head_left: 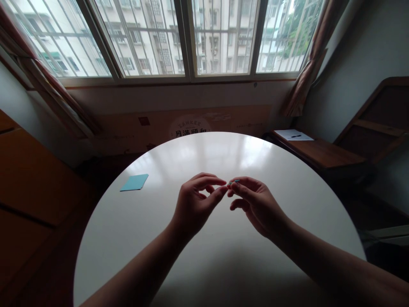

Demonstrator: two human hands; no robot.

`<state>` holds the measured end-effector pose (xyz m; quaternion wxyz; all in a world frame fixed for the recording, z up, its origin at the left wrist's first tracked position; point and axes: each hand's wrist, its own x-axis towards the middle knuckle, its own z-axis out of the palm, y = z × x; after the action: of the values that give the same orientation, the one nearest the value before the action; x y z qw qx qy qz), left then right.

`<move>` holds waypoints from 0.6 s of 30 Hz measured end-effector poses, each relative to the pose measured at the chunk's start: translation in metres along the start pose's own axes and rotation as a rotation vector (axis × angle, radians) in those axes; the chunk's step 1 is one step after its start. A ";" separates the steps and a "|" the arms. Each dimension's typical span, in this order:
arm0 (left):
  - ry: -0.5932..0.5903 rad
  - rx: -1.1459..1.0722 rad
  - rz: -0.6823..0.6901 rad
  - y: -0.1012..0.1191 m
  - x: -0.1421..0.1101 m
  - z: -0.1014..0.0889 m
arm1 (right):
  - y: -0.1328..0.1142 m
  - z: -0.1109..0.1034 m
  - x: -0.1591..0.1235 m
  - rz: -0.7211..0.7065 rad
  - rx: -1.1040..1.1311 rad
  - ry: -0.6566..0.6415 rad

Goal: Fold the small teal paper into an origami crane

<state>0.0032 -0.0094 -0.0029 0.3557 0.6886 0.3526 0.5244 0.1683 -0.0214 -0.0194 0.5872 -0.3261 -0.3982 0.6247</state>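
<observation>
Above the middle of the round white table (pixel 134 230), my left hand (pixel 196 200) and my right hand (pixel 255 202) meet at their fingertips. A tiny folded bit of light blue paper (pixel 234 181) shows between the thumb and forefinger of my right hand. My left thumb and forefinger come up to it from the left; whether they touch it I cannot tell. Most of the small piece is hidden by the fingers. A square sheet of light blue paper (pixel 134 182) lies flat on the table, far to the left of my hands.
A brown wooden side table (pixel 322 153) stands at the right, with a white paper (pixel 289 136) and a pen (pixel 295 136) on it. A wooden frame (pixel 380 123) leans behind it. Wooden furniture (pixel 32 183) flanks the left. A barred window (pixel 191 38) and curtains fill the back.
</observation>
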 end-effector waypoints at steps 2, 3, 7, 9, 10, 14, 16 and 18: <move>-0.008 -0.038 -0.035 -0.001 0.000 0.001 | 0.002 -0.001 0.000 0.009 0.001 -0.014; -0.008 -0.042 -0.041 -0.001 0.000 0.001 | 0.003 -0.002 0.000 0.012 0.000 -0.023; -0.006 -0.085 -0.116 0.002 0.001 0.000 | 0.004 -0.002 0.000 0.037 -0.017 -0.048; -0.013 -0.154 -0.174 0.002 0.002 -0.001 | 0.004 -0.002 0.000 0.051 -0.028 -0.063; -0.015 -0.191 -0.198 0.002 0.003 -0.002 | 0.004 -0.002 0.000 0.053 -0.032 -0.072; -0.020 -0.288 -0.269 -0.001 0.006 -0.005 | 0.005 -0.003 0.000 0.049 -0.062 -0.082; -0.023 -0.318 -0.297 -0.002 0.007 -0.006 | 0.006 -0.004 0.001 0.048 -0.083 -0.061; -0.038 -0.340 -0.312 -0.002 0.007 -0.006 | 0.007 -0.005 0.001 0.045 -0.096 -0.036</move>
<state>-0.0014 -0.0021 -0.0005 0.5498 0.5656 0.3546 0.5021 0.1690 -0.0200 -0.0278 0.5495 -0.3513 -0.4308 0.6237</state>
